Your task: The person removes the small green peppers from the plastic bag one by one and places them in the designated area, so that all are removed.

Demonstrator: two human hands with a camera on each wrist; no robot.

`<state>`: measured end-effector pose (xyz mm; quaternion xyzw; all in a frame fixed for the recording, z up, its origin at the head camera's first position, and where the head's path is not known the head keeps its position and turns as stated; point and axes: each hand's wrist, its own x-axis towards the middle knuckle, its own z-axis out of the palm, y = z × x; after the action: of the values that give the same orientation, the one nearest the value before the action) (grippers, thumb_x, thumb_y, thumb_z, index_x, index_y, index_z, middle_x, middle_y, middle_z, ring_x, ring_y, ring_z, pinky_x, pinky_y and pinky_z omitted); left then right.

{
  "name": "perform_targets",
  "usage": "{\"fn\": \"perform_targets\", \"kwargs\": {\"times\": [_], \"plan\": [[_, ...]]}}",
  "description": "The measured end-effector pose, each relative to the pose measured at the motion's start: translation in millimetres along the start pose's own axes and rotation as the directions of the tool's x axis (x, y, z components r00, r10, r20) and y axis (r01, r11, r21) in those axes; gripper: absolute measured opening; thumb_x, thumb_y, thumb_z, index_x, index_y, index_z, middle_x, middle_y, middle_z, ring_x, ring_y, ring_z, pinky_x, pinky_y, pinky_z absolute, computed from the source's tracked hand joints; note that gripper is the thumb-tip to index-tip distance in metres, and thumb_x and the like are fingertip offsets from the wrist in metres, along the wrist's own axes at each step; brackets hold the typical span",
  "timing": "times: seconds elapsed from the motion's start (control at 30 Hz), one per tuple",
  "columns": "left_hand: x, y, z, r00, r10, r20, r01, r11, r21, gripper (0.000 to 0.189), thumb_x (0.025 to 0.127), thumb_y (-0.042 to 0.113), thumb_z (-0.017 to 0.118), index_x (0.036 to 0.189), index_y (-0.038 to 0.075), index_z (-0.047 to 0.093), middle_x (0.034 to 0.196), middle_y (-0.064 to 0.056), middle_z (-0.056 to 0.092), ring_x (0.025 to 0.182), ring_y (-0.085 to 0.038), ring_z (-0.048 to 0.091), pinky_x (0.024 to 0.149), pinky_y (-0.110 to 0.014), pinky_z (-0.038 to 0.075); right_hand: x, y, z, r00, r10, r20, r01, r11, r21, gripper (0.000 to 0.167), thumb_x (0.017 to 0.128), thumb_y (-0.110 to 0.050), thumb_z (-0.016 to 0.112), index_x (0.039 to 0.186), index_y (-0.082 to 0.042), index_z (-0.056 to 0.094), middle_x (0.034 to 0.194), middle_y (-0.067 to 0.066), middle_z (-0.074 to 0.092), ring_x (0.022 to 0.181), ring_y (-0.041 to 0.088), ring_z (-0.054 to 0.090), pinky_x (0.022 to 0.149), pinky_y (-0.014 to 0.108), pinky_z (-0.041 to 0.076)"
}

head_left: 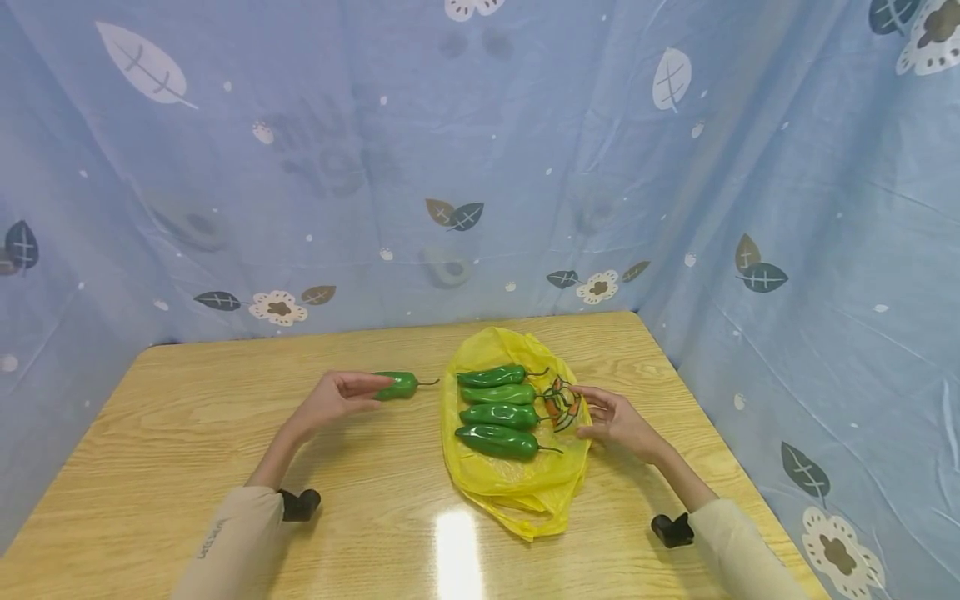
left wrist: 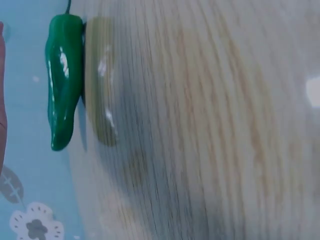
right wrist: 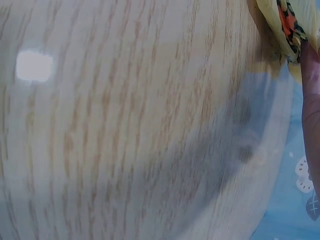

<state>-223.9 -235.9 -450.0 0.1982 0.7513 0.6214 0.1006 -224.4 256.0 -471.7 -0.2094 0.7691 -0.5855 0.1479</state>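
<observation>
My left hand point(head_left: 337, 401) reaches over a lone green pepper point(head_left: 400, 385) left of the bag, its fingers nearly straight. In the left wrist view this green pepper point(left wrist: 64, 80) lies on the table, apart from the sliver of hand at the edge. A yellow plastic bag point(head_left: 517, 479) is spread out with several green peppers point(head_left: 497, 415) side by side on it, stems to the right. At the bag's right edge, my right hand point(head_left: 618, 425) touches it with thumb and forefinger apart. The printed corner of the bag point(right wrist: 280, 30) meets its fingertips in the right wrist view.
The wooden table point(head_left: 360, 517) reflects a bright light near its front. A blue curtain point(head_left: 360, 167) with leaf and flower prints hangs behind it and along the sides. Black wrist mounts point(head_left: 300, 505) stick out from both sleeves.
</observation>
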Motion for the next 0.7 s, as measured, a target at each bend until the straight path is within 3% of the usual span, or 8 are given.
{"fn": "perform_targets", "kwargs": {"times": [0.1, 0.3, 0.53, 0.7], "plan": [[-0.3, 1.9, 5.0, 1.000, -0.001, 0.007, 0.002, 1.000, -0.010, 0.042, 0.084, 0.005, 0.073, 0.122, -0.008, 0.061, 0.126, -0.024, 0.058, 0.118, -0.042, 0.053, 0.090, -0.027, 0.050, 0.0, 0, 0, 1.000, -0.001, 0.003, 0.001, 1.000, 0.023, 0.071, 0.083, 0.002, 0.072, 0.144, 0.002, 0.037, 0.149, 0.026, 0.032, 0.134, 0.043, 0.031, 0.095, 0.020, 0.044], [0.6, 3.1, 15.9, 0.999, 0.042, 0.015, -0.042, 0.999, -0.020, 0.037, 0.085, -0.001, 0.069, 0.121, -0.009, 0.061, 0.124, -0.028, 0.057, 0.116, -0.045, 0.053, 0.090, -0.028, 0.051, -0.2, 1, 0, 1.000, -0.005, 0.002, 0.004, 0.999, 0.037, 0.071, 0.083, 0.003, 0.071, 0.144, 0.003, 0.037, 0.148, 0.026, 0.032, 0.134, 0.044, 0.031, 0.092, 0.019, 0.046], [1.5, 5.1, 28.1, 0.996, 0.078, 0.043, -0.078, 0.997, -0.007, 0.034, 0.085, -0.004, 0.068, 0.119, -0.008, 0.063, 0.121, -0.023, 0.061, 0.108, -0.016, 0.064, 0.094, -0.042, 0.047, 0.1, 2, 1, 1.000, -0.018, -0.010, 0.018, 1.000, 0.016, 0.071, 0.082, 0.002, 0.073, 0.143, 0.003, 0.038, 0.146, 0.027, 0.035, 0.134, 0.042, 0.032, 0.095, 0.017, 0.043], [-0.1, 5.7, 35.4, 0.993, 0.104, 0.054, -0.104, 0.995, -0.007, 0.036, 0.085, -0.002, 0.069, 0.120, -0.009, 0.062, 0.121, -0.028, 0.059, 0.107, -0.011, 0.063, 0.093, -0.037, 0.049, 1.1, 5, 2, 0.999, -0.035, -0.011, 0.035, 0.999, 0.008, 0.070, 0.081, 0.002, 0.073, 0.143, 0.004, 0.039, 0.147, 0.026, 0.035, 0.129, 0.031, 0.043, 0.094, 0.019, 0.045]]}}
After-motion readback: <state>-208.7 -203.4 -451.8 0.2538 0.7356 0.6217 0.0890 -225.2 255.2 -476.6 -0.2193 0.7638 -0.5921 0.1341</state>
